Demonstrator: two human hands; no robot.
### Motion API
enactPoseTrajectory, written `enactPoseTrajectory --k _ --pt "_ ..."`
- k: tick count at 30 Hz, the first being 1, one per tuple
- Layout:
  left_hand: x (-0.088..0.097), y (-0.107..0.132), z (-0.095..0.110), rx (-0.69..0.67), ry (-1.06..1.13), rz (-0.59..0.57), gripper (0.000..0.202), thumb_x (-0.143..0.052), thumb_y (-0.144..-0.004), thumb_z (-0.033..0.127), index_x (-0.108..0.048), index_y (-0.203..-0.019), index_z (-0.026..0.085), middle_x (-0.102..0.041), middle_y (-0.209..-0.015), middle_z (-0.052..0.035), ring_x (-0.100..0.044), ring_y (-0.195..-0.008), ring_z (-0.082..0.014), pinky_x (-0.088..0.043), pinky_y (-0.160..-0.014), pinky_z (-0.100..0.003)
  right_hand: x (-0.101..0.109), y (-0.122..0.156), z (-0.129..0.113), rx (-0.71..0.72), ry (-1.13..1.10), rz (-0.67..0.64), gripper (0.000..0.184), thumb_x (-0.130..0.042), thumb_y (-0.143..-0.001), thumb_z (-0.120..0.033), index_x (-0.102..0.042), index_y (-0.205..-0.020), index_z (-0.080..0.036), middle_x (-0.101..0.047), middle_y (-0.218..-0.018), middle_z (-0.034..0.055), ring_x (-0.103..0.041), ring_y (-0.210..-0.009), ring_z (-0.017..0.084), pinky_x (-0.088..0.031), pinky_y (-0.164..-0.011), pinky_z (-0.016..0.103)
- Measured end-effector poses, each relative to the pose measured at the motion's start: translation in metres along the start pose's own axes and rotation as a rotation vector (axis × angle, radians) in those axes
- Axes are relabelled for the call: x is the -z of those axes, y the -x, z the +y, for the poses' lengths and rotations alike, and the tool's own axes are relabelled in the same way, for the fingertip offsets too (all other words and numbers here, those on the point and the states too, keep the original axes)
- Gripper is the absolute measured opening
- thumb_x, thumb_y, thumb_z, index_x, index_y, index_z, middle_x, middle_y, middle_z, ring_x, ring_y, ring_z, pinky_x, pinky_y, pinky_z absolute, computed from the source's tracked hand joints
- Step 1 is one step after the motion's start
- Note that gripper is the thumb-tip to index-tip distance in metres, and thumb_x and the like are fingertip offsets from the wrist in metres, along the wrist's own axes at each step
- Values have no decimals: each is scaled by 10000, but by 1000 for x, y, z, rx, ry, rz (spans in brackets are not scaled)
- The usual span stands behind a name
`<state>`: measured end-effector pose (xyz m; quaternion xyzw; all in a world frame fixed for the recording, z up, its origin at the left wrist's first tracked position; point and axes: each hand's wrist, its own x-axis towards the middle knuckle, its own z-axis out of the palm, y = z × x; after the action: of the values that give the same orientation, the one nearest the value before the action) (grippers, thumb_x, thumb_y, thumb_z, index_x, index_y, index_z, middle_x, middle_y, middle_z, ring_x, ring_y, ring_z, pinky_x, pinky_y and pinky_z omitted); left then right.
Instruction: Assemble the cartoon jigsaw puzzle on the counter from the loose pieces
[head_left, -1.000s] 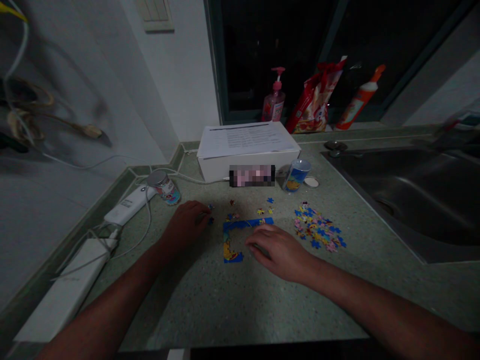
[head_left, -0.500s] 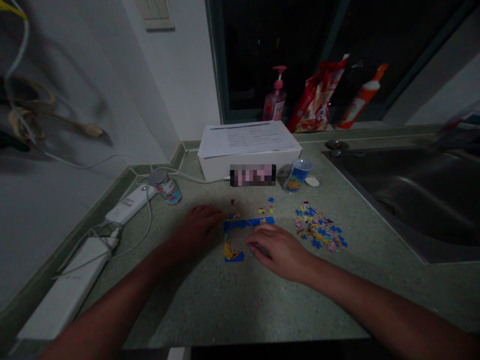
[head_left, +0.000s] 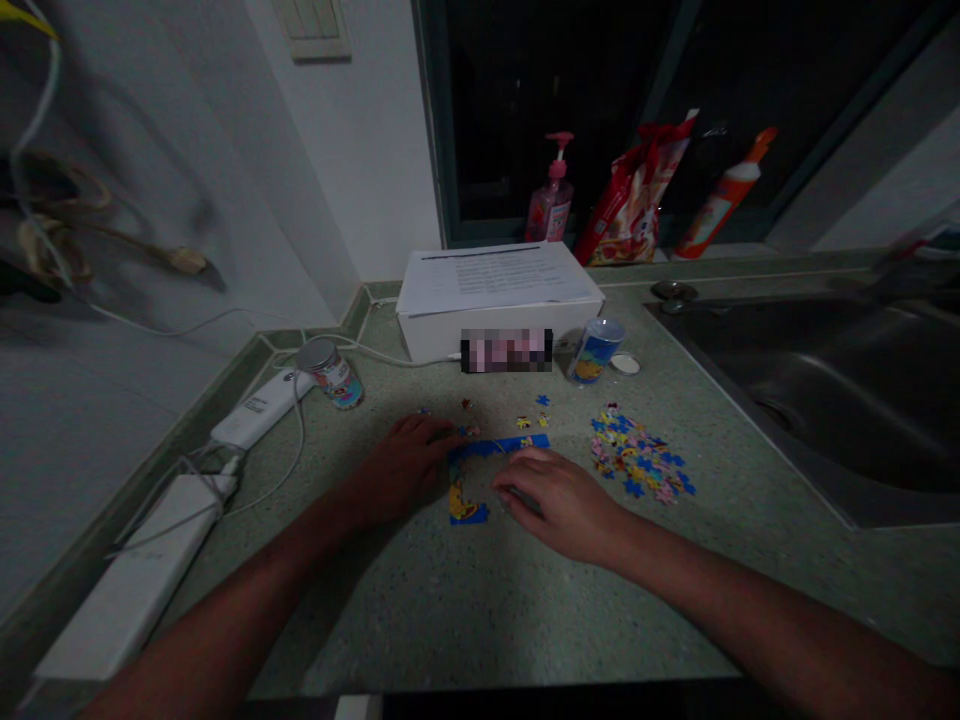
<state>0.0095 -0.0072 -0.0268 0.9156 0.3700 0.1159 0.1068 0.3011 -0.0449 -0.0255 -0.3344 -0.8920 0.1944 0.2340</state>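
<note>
A partly joined jigsaw puzzle [head_left: 468, 514] lies on the counter, its blue-edged pieces forming a left side and a top strip. My left hand [head_left: 409, 460] is flat and open, fingertips at the puzzle's upper left corner and covering part of it. Just right of the left side, my right hand [head_left: 559, 505] rests with fingers loosely curled and a gap before the thumb; I see nothing in it. A few loose puzzle pieces [head_left: 523, 422] lie above the top strip. Farther right is a heap of mixed puzzle pieces [head_left: 641, 460].
A blue can [head_left: 595, 352] and a round lid [head_left: 625, 364] stand before a white box [head_left: 495, 285]. A phone [head_left: 506, 351] leans on the box. At left are a jar [head_left: 331, 375], power strips [head_left: 135, 580] and cables. The sink [head_left: 787, 400] lies right.
My left hand has shifted slightly, its fingers now lower and nearer the puzzle's corner; a small loose piece shows behind it. My right hand has stayed in place.
</note>
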Motion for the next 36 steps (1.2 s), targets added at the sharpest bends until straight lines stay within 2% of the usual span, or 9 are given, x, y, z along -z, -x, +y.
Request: enactPoseTrajectory --k 7,11,14,20,36 --pt "-6 -1 -1 -9 -17 18 611 -495 -1037 137 -497 -1619 322 -626 -1493 -111 -574 -1366 -302 -414 -1186 -558 0 1 0 -4 12 -1 217 -551 -1048 -182 -763 -1094 -192 -763 -997 98 -699 -1004 265 -552 -901 421" --pt "-3 -2 2 19 -16 13 603 -497 -1028 135 -519 -1604 311 -636 -1492 -109 -581 -1360 -302 -441 -1167 -544 -1 1 0 -4 14 7 211 -558 -1048 -186 -765 -1087 -195 -764 -992 95 -701 -992 258 -549 -897 409" --pt "0 -2 3 48 -22 10 561 -484 -1027 134 -580 -1552 305 -663 -1473 -96 -595 -1337 -297 -450 -1162 -541 0 0 0 -2 12 7 221 -544 -1055 -194 -763 -1086 -200 -767 -987 90 -699 -985 258 -553 -891 412" --pt "1 0 -4 110 -62 22 442 -504 -1021 153 -680 -1422 219 -702 -1447 -108 -605 -1340 -297 -439 -1188 -532 1 0 -1 -2 -9 -3 224 -539 -1055 -188 -761 -1089 -192 -777 -993 95 -700 -1003 262 -558 -912 426" --pt "0 2 -9 125 -4 76 364 -519 -1044 179 -705 -1354 228 -733 -1429 -80 -646 -1328 -275 -440 -1203 -546 1 0 0 -16 -1 -10 217 -550 -1058 -195 -766 -1084 -194 -771 -988 88 -706 -1003 258 -559 -913 421"
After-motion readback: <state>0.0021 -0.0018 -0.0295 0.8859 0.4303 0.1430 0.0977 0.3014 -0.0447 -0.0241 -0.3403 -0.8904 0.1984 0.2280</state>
